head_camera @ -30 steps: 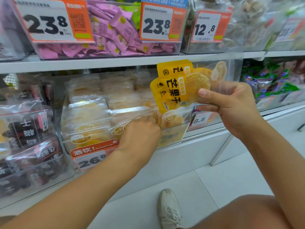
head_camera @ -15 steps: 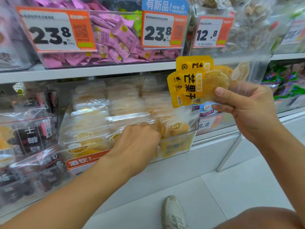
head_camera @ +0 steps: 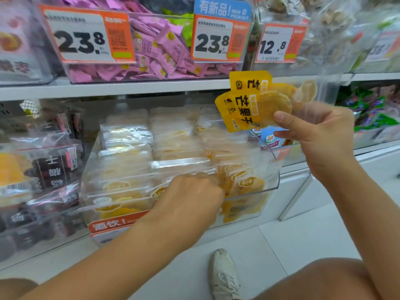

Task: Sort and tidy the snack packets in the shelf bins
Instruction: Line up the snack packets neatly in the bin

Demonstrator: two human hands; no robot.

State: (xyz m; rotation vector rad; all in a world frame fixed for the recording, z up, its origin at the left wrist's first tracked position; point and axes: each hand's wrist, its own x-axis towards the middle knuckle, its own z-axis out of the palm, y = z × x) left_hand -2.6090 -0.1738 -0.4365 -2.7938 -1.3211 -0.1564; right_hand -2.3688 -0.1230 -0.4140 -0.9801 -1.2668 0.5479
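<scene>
My right hand [head_camera: 320, 139] holds up a fan of yellow dried-mango packets [head_camera: 249, 105], thumb pinching them, in front of the middle shelf. My left hand [head_camera: 192, 198] reaches into the clear plastic bin [head_camera: 276, 180] on the lower shelf; its fingers are curled among the yellow packets [head_camera: 249, 185] standing at the bin's right end, and the fingertips are hidden. Rows of pale clear packets [head_camera: 127, 137] fill the rest of that bin.
Above, a clear bin of pink packets [head_camera: 155, 46] carries orange price tags [head_camera: 86, 35]. Dark packets [head_camera: 52, 169] fill the bin to the left, green and purple packets [head_camera: 372, 113] lie to the right. My shoe [head_camera: 224, 276] and knee rest on the white floor below.
The view has shifted so the shelf sits lower and further right. My right hand still holds the mango packets up. My left hand stays in the bin's right end.
</scene>
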